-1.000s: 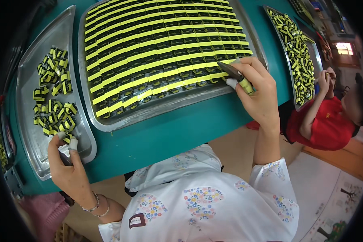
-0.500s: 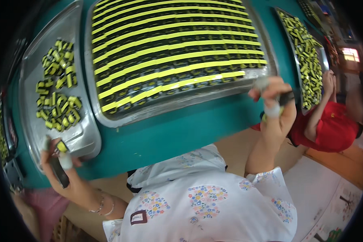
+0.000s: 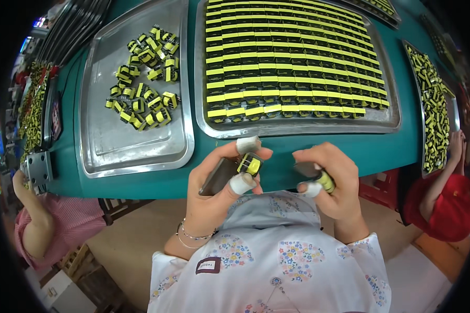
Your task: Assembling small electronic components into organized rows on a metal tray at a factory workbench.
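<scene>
1. The small yellow-and-black component [image 3: 249,165] sits pinched between the taped thumb and taped forefinger of the left hand [image 3: 220,188], held in the air just in front of the teal table edge [image 3: 141,185].
2. That left hand also clasps a flat dark rectangular piece [image 3: 217,177] against its palm; what it is cannot be told.
3. The right hand [image 3: 331,182] is closed around a dark tool [image 3: 306,169] and a second yellow-banded component [image 3: 326,182], its fingertip wrapped in white tape.
4. The two hands are near each other but not touching.
5. Beyond them lies a wide metal tray [image 3: 297,128], shiny and shallow, packed with neat rows of black parts banded in yellow tape.
6. To the left, another metal tray [image 3: 136,156] holds a loose heap of components [image 3: 143,96] of the same kind, blocky and glossy.
7. At the right rim a third tray [image 3: 450,104] is filled with jumbled yellow-and-black pieces.
8. A small rectangular white patch with a dark border [image 3: 208,265] sits on the person's floral garment below the left hand.
9. A person in red [image 3: 449,208] is at the right, one in pink stripes [image 3: 62,221] at the left.
</scene>
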Demonstrator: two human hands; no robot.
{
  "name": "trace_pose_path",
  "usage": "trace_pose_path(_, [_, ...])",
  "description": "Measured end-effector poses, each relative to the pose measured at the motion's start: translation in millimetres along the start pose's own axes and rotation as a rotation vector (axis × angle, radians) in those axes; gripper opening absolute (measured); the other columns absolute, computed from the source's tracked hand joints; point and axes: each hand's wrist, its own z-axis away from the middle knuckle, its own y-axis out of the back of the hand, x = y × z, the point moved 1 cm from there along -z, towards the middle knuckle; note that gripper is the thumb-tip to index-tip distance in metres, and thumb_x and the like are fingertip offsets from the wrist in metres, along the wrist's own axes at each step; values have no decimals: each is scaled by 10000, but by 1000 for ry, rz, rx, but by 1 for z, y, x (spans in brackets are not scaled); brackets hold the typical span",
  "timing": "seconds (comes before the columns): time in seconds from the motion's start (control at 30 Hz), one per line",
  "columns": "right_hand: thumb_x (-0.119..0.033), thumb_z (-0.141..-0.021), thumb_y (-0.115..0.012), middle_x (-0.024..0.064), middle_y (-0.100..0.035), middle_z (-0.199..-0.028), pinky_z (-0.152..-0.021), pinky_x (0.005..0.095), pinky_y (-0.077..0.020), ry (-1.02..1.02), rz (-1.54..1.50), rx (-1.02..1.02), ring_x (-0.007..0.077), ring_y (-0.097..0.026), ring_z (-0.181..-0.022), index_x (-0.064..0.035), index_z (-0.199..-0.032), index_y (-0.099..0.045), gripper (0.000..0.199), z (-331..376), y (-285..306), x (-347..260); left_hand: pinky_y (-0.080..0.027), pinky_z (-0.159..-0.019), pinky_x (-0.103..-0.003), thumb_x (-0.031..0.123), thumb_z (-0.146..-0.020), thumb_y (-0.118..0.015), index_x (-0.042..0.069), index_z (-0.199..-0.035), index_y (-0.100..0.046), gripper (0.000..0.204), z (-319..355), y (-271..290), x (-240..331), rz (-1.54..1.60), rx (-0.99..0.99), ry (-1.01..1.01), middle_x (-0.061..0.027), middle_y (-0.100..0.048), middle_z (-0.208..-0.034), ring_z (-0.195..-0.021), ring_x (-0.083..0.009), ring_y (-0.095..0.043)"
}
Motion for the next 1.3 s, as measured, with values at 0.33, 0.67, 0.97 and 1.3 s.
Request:
trace_pose_path(0.33, [-45, -558, -617, 103, -590, -845, -658, 342, -448, 192, 358, -63, 260, -553, -744, -23, -947, -641, 390, -5, -4, -13, -529, -581, -266, 232, -802, -699, -60, -1213, -467, 555, 11, 4, -2, 7, -65, 30, -179, -591, -1046, -792, -174, -601])
trace_pose_path(0.67, [-19, -510, -606, 88, -578, -842, -687, 349, -439, 223, 369, -105, 257, -552, -765, -42, -955, -652, 448, -4, 7, -19, -554, -702, -313, 153, -854, -645, -64, -1205, -491, 441, 20, -2, -4, 20, -95, 12, -154, -623, -1010, -826, -185, -632])
trace_pose_path(0.97, [-14, -498, -635, 55, -573, -815, -652, 342, -424, 311, 404, -124, 234, -533, -714, -59, -934, -665, 439, -1, 8, -17, -554, -747, -318, 145, -851, -654, -69, -1176, -509, 415, 21, -4, -6, -41, -104, -21, -155, -630, -997, -883, -183, -625])
trace_pose_path(1.3, [-5, -480, -656, 34, -569, -739, -582, 331, -418, 390, 406, -77, 223, -525, -664, -65, -873, -662, 398, 1, 5, -10, -591, -688, -362, 223, -808, -702, -58, -1100, -520, 445, 22, -7, -6, -85, -55, -25, -144, -586, -1032, -929, -227, -617])
